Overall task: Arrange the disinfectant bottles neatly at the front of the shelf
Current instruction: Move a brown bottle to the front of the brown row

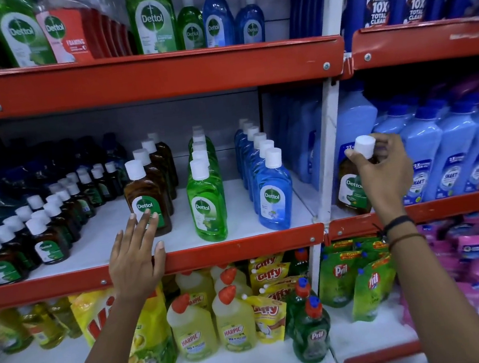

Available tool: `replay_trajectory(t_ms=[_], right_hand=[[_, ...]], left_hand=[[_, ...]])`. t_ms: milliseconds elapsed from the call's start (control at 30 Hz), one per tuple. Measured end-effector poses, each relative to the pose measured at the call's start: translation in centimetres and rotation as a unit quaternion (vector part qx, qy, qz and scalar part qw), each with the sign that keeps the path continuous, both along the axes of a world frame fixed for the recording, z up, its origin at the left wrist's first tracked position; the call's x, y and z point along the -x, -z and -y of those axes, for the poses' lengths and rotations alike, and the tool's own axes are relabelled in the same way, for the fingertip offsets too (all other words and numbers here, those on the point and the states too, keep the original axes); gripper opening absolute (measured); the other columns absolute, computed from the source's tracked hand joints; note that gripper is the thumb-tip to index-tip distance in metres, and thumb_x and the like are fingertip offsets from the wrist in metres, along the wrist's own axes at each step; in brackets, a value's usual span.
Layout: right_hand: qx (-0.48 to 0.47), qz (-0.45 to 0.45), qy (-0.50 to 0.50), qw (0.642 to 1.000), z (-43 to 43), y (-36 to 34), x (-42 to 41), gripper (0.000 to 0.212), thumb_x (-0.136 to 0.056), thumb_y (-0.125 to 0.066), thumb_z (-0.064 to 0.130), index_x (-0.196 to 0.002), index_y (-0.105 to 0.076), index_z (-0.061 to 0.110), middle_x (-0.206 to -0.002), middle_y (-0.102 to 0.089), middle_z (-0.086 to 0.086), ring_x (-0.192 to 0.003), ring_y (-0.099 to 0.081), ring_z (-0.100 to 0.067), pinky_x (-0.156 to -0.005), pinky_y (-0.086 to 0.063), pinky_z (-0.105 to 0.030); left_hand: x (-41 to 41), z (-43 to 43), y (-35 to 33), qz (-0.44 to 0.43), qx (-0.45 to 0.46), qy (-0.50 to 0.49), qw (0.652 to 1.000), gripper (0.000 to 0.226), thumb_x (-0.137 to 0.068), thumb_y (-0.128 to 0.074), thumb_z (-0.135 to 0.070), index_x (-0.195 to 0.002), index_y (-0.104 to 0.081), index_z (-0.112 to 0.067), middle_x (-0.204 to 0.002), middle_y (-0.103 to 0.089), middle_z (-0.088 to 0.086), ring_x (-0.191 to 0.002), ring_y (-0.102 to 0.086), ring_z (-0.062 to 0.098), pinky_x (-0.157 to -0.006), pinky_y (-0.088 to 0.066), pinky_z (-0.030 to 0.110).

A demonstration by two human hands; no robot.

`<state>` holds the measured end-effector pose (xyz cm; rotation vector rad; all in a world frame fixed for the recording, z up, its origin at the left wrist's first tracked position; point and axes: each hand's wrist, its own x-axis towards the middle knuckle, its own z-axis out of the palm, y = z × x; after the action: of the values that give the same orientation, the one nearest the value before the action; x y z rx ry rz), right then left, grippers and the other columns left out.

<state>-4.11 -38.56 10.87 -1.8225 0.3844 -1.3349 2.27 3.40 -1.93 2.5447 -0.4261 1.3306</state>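
Holding one brown bottle in the wrong bay

Pinching a white cap, the right hand (385,172) grips a stray brown Dettol bottle (349,183) standing among pale blue jugs (453,157) right of the white upright (328,147). The left hand (136,252), fingers spread flat, touches the front bottle of the brown row (146,203), four caps visible. Beside it, a green row (206,203) shows five caps and a blue row (272,195) six, all on the middle shelf (239,245)
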Motion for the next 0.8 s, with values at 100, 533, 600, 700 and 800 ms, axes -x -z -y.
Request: replay_trajectory(t_ms=[100, 533, 600, 700, 800], right_hand=[[0.011, 0.035, 0.027, 0.999, -1.8, -0.8, 1.3, 0.041, -0.070, -0.076, 0.040, -0.102, -0.058, 0.023, -0.097, -0.070, 0.003, -0.087, -0.065, -0.019, -0.070, -0.049, -0.039], [-0.030, 0.073, -0.253, 0.964, -16.6, -4.1, 3.7, 0.036, -0.067, -0.083, 0.031, -0.091, -0.058, 0.021, -0.084, -0.062, 0.012, -0.071, -0.059, -0.007, -0.061, -0.046, -0.019], [-0.043, 0.075, -0.308, 0.947, -19.7, -4.3, 2.9, 0.034, -0.066, -0.084, 0.026, -0.089, -0.058, 0.022, -0.084, -0.063, 0.010, -0.071, -0.059, -0.004, -0.061, -0.046, -0.017], [-0.054, 0.068, -0.370, 0.925, -24.2, -4.5, 1.4, 0.034, -0.067, -0.084, 0.024, -0.085, -0.056, 0.027, -0.085, -0.064, 0.009, -0.073, -0.061, -0.003, -0.064, -0.050, -0.018], [-0.070, 0.054, -0.410, 0.908, -27.8, -4.3, -0.6, 0.035, -0.066, -0.084, 0.023, -0.090, -0.059, 0.022, -0.086, -0.066, 0.007, -0.072, -0.062, 0.002, -0.063, -0.050, -0.015]], left_hand=[[-0.1, -0.3, -0.2, -0.003, -0.014, 0.006, 1.000, 0.053, -0.095, -0.036, -0.035, -0.144, -0.042, -0.013, -0.149, -0.044, 0.013, -0.142, -0.034, 0.033, -0.108, -0.034, 0.056], [0.5, -7.0, -0.5, -0.052, 0.021, -0.043, 0.998, 0.058, -0.098, -0.030, -0.041, -0.150, -0.034, -0.016, -0.155, -0.035, 0.010, -0.146, -0.027, 0.030, -0.114, -0.024, 0.053], [0.5, -8.4, -0.6, -0.059, 0.030, -0.052, 0.996, 0.059, -0.097, -0.030, -0.042, -0.150, -0.034, -0.015, -0.155, -0.036, 0.011, -0.145, -0.027, 0.030, -0.114, -0.025, 0.053], [0.5, -9.6, -0.6, -0.063, 0.035, -0.055, 0.996, 0.059, -0.097, -0.029, -0.042, -0.148, -0.035, -0.014, -0.153, -0.039, 0.013, -0.144, -0.030, 0.031, -0.113, -0.027, 0.051], [0.4, -10.0, -0.5, -0.053, 0.027, -0.052, 0.997, 0.058, -0.097, -0.031, -0.041, -0.147, -0.037, -0.013, -0.151, -0.041, 0.014, -0.142, -0.033, 0.031, -0.111, -0.030, 0.050]])
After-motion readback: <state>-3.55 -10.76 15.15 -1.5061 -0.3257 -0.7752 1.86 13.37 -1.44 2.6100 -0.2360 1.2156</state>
